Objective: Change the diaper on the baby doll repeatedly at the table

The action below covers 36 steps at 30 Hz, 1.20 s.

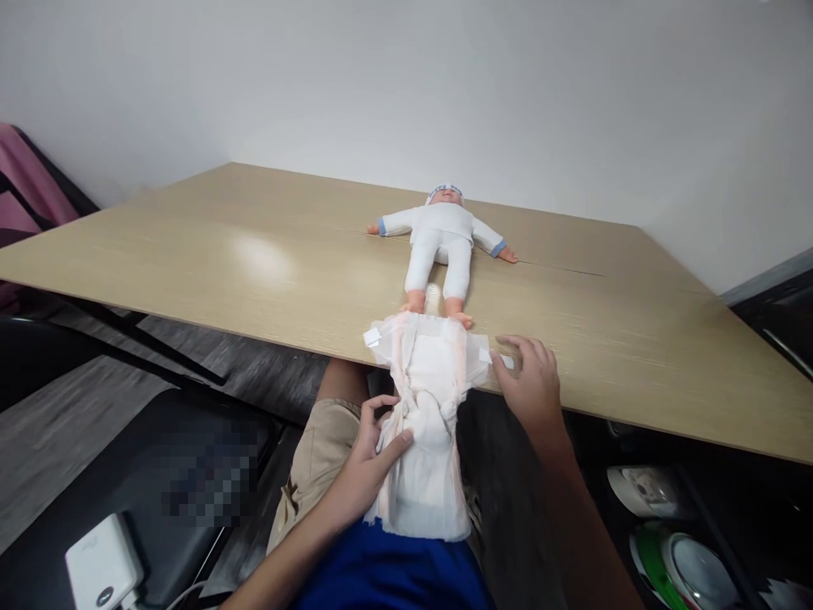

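Observation:
A baby doll [439,246] in a white suit and cap lies on its back on the wooden table [254,263], feet toward me. A white diaper [427,398] hangs unfolded over the table's near edge, its top part lying just below the doll's feet. My left hand [372,457] is below the table edge and pinches the diaper's middle between thumb and fingers. My right hand [532,381] rests on the table edge, fingers spread, its fingertips on the diaper's right tab.
A white power adapter [105,563] lies on a dark chair seat at lower left. Pink cloth [25,182] shows at far left. Round objects [679,568] sit on the floor at lower right. A white wall stands behind the table.

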Tool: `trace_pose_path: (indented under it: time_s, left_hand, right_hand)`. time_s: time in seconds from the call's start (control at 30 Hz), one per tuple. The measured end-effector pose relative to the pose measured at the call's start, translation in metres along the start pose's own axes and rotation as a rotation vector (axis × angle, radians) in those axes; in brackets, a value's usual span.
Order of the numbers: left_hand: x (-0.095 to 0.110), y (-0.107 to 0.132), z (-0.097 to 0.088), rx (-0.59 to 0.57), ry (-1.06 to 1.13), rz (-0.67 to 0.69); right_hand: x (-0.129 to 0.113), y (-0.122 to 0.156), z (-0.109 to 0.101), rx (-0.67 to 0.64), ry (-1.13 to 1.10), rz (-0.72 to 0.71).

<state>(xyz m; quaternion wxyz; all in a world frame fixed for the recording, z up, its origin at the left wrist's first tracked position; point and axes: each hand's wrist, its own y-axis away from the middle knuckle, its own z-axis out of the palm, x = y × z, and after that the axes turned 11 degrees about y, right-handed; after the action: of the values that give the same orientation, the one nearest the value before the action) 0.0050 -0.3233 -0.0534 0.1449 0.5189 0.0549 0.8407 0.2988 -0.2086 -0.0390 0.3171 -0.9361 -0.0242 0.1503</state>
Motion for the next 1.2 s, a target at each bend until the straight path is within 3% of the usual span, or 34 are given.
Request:
trace_pose_path:
  time_s: [0.13, 0.2, 0.3, 0.43, 0.53, 0.67, 0.77, 0.93, 1.2]
  left_hand:
    - [-0.005, 0.000, 0.000, -0.004, -0.025, 0.006]
    - [-0.009, 0.001, 0.001, -0.019, -0.034, 0.014]
    - [-0.015, 0.005, -0.001, -0.046, -0.109, 0.021]
    - [-0.009, 0.010, -0.016, -0.038, -0.451, 0.139]
    - [0.013, -0.001, -0.032, 0.023, -0.792, 0.392]
    - [0.054, -0.044, -0.052, 0.166, -1.128, 0.734]
    - [0.078, -0.083, -0.061, 0.177, -1.241, 0.758]
    - [0.097, -0.114, -0.070, 0.028, -1.165, 0.686]
    - [0.101, -0.101, -0.083, -0.024, -0.725, 0.541]
  right_hand:
    - [-0.050, 0.005, -0.019, 0.001, -0.070, -0.081]
    - [-0.083, 0.004, -0.018, -0.106, -0.157, -0.191]
    - [-0.115, 0.000, -0.001, -0.272, -0.194, -0.285]
    - [-0.124, 0.004, 0.030, -0.388, -0.145, -0.265]
    - [-0.122, 0.010, 0.037, -0.385, -0.081, -0.238]
    - [-0.126, 0.012, 0.031, -0.418, 0.020, -0.234]
    - [-0.128, 0.011, 0.029, -0.426, 0.045, -0.230]
    - [-0.129, 0.012, 0.032, -0.422, 0.038, -0.206]
    - [-0.129, 0.011, 0.031, -0.425, 0.044, -0.201]
